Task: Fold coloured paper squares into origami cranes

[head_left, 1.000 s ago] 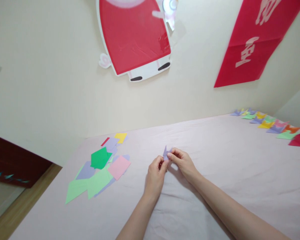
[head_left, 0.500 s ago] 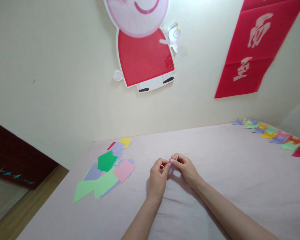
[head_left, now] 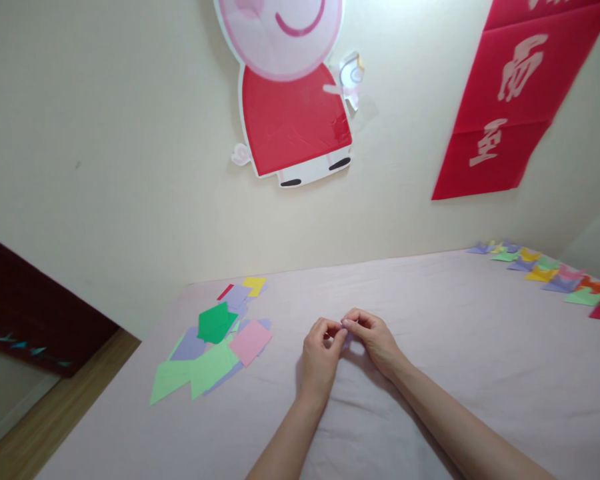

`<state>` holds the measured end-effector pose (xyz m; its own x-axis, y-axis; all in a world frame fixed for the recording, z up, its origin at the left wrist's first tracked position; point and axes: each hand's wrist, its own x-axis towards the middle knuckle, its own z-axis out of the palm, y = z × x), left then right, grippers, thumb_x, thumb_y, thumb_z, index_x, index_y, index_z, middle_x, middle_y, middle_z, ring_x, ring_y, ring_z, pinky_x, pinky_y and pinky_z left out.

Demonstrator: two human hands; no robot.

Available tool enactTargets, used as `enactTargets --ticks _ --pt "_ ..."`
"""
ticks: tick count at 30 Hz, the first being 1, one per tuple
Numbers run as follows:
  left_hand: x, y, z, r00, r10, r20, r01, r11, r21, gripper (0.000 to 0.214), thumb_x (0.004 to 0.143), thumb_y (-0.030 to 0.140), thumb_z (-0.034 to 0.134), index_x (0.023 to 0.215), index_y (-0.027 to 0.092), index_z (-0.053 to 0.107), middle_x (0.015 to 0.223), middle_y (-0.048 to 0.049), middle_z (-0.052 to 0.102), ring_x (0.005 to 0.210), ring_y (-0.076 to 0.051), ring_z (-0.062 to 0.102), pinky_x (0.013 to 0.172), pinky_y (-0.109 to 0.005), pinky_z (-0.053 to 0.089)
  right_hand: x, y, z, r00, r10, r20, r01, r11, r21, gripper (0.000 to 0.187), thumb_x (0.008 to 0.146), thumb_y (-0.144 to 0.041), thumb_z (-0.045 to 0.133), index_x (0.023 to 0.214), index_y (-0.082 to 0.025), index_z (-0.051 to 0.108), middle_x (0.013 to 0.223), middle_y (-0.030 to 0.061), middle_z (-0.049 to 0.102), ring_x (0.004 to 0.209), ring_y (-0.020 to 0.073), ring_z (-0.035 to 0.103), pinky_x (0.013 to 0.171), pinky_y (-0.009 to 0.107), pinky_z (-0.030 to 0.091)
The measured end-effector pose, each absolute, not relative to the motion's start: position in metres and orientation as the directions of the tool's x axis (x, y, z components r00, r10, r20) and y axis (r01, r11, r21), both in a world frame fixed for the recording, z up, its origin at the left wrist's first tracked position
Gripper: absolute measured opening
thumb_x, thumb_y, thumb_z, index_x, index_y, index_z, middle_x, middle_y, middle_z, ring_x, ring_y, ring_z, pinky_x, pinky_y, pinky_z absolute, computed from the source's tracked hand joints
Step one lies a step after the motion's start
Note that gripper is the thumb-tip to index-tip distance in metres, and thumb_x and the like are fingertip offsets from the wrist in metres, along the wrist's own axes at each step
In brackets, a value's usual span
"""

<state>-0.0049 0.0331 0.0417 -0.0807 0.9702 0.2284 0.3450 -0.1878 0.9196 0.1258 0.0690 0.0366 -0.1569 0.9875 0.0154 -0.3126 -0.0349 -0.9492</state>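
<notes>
Between the fingertips of both hands is a small piece of purple paper [head_left: 348, 341], mostly hidden by the fingers. My left hand [head_left: 322, 355] pinches it from the left with thumb and forefinger. From the right, my right hand [head_left: 374, 337] grips it the same way, the fingertips of the two hands meeting. Both hands are just above the pale pink sheet [head_left: 380, 427]. How the paper is folded cannot be made out.
Loose paper squares lie to the left, among them a dark green sheet [head_left: 216, 324], a pink sheet [head_left: 251, 343] and a light green sheet [head_left: 213, 367]. Several folded paper pieces [head_left: 561, 283] line the right edge. Behind stands a wall with a pig cutout [head_left: 295, 120] and a red banner [head_left: 505, 120].
Less of the purple paper shows between my fingers than before. Both hands stay together in nearly the same place, and the whole view has shifted slightly.
</notes>
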Motion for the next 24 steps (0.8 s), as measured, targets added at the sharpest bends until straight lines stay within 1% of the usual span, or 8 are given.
enactTargets --ticks 8,13,16,20,22,24 --pt "-0.007 0.032 0.042 -0.058 0.952 0.301 0.42 -0.25 0.872 0.012 0.088 0.024 0.056 0.078 0.019 0.06 0.081 -0.0005 0.06 0.08 -0.017 0.056 0.076 -0.028 0.042 0.125 0.069 0.033 -0.156 0.988 -0.007 -0.31 -0.056 -0.949 0.031 0.059 -0.042 0.083 0.059 -0.019 0.062 0.061 -0.0018 0.057 0.062 0.0145 0.047 0.062 0.028 0.037" --pt "-0.009 0.031 0.041 0.01 0.943 0.333 0.422 -0.306 0.854 0.01 0.089 0.02 0.054 0.08 0.02 0.058 0.084 -0.0006 0.06 0.084 -0.017 0.055 0.077 -0.028 0.041 0.124 0.07 0.031 -0.157 0.988 0.0 -0.347 -0.055 -0.936 0.03 0.059 -0.039 0.082 0.057 -0.018 0.061 0.06 -0.0024 0.054 0.061 0.0135 0.046 0.062 0.028 0.036" --pt "-0.01 0.031 0.037 0.045 0.949 0.314 0.42 -0.303 0.856 0.01 0.089 0.021 0.053 0.08 0.02 0.057 0.083 -0.0004 0.059 0.082 -0.017 0.055 0.075 -0.028 0.04 0.125 0.072 0.031 -0.135 0.991 -0.005 -0.37 -0.055 -0.927 0.031 0.06 -0.038 0.082 0.055 -0.018 0.059 0.058 -0.0028 0.053 0.06 0.0131 0.045 0.061 0.027 0.036" --pt "-0.011 0.032 0.031 0.043 0.97 0.241 0.388 -0.239 0.89 0.012 0.09 0.027 0.051 0.083 0.02 0.057 0.082 0.0001 0.059 0.077 -0.016 0.055 0.071 -0.026 0.04 0.125 0.075 0.032 -0.117 0.993 -0.023 -0.377 -0.065 -0.924 0.035 0.06 -0.043 0.082 0.055 -0.019 0.057 0.055 -0.0027 0.052 0.057 0.0132 0.045 0.059 0.027 0.037" --pt "-0.012 0.033 0.029 0.026 0.979 0.203 0.355 -0.199 0.913 0.013 0.09 0.03 0.051 0.083 0.02 0.057 0.08 0.0006 0.059 0.074 -0.015 0.055 0.069 -0.025 0.041 0.126 0.075 0.033 -0.114 0.993 -0.02 -0.39 -0.063 -0.919 0.038 0.064 -0.05 0.078 0.059 -0.019 0.058 0.058 -0.0018 0.054 0.059 0.0137 0.047 0.06 0.028 0.039" --pt "-0.012 0.034 0.029 0.012 0.984 0.18 0.323 -0.174 0.93 0.014 0.089 0.031 0.052 0.083 0.02 0.056 0.078 0.0012 0.059 0.073 -0.015 0.055 0.069 -0.025 0.041 0.126 0.074 0.034 -0.123 0.992 -0.012 -0.404 -0.061 -0.913 0.038 0.066 -0.054 0.076 0.068 -0.019 0.062 0.067 -0.0004 0.058 0.062 0.0143 0.05 0.063 0.028 0.041"
